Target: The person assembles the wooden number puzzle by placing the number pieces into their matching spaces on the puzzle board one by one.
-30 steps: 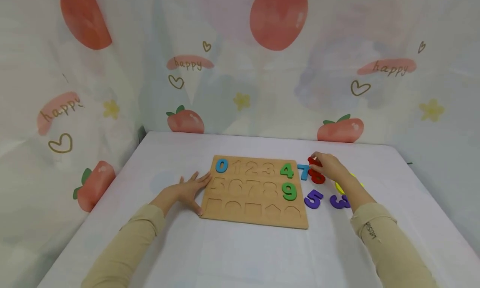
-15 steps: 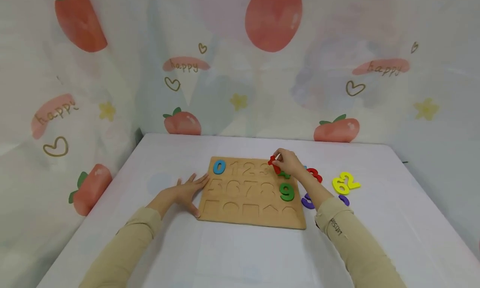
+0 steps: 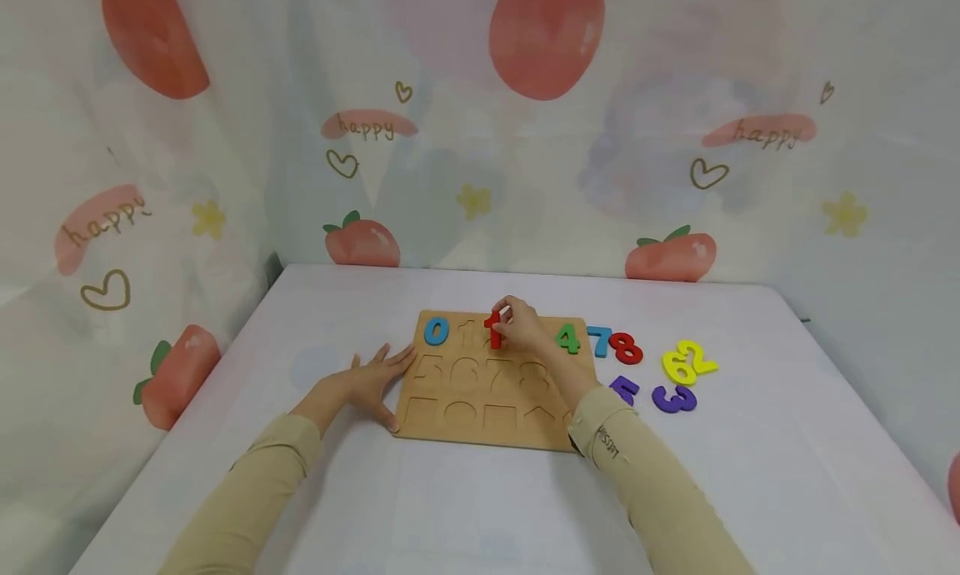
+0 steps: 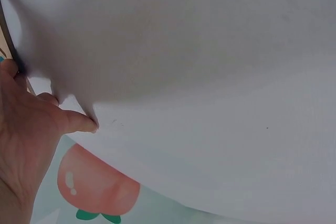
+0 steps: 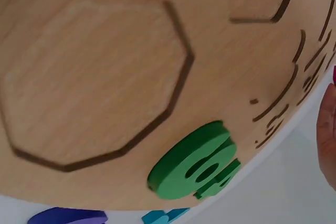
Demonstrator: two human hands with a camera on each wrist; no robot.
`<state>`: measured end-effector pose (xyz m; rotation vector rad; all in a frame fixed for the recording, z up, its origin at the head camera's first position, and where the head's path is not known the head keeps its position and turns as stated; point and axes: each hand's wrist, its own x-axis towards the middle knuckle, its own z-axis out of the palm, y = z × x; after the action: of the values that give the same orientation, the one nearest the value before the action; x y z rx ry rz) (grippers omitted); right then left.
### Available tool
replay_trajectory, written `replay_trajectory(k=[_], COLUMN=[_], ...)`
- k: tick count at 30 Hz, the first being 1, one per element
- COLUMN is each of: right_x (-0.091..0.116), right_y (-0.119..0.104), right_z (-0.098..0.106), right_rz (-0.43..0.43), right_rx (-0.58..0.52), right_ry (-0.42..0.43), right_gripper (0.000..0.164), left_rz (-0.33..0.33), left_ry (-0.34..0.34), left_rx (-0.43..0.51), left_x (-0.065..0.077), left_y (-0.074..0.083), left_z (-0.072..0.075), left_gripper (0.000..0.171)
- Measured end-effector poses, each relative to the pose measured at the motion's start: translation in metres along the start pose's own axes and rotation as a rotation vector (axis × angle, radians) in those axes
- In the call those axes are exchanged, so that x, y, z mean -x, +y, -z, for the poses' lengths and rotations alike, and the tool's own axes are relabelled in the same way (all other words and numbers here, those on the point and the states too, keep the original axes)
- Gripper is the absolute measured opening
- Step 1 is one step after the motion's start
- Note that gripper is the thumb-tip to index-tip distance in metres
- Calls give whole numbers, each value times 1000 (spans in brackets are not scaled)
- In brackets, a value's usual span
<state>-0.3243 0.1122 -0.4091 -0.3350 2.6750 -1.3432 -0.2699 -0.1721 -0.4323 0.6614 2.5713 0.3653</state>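
Over the top row of the board (image 3: 478, 387), my right hand (image 3: 522, 327) pinches the red 1 (image 3: 495, 339) between thumb and fingers, just right of the 1 slot (image 3: 467, 333); whether it touches the board I cannot tell; a second ago this hand was past the board's right edge, at the red 8 (image 3: 626, 348) and blue 7 (image 3: 600, 342), which now lie uncovered; my left hand (image 3: 370, 385) stays against the left edge, fingers spread and straight, gripping nothing; the blue 0 (image 3: 428, 331) and green 4 (image 3: 567, 339) sit in the top row as before.
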Motion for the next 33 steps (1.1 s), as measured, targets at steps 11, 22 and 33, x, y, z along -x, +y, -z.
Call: replay_trajectory(k=[11,22,33], right_x=[-24,-34,-76], right_y=[-13,-12,48], right_z=[-26,-31,-49], right_rz=[-48,-115,-89], right_rx=[-61,-119,-183], right_ry=[-2,3,-35], right_gripper=[26,25,24], left_rz=[-3,-20,-5], left_ry=[1,8,4], left_rx=[1,12,-8], left_x=[0,-1,-2], left_y=[-3,1,0], left_z=[2,-2,-3], left_gripper=[126,124,126])
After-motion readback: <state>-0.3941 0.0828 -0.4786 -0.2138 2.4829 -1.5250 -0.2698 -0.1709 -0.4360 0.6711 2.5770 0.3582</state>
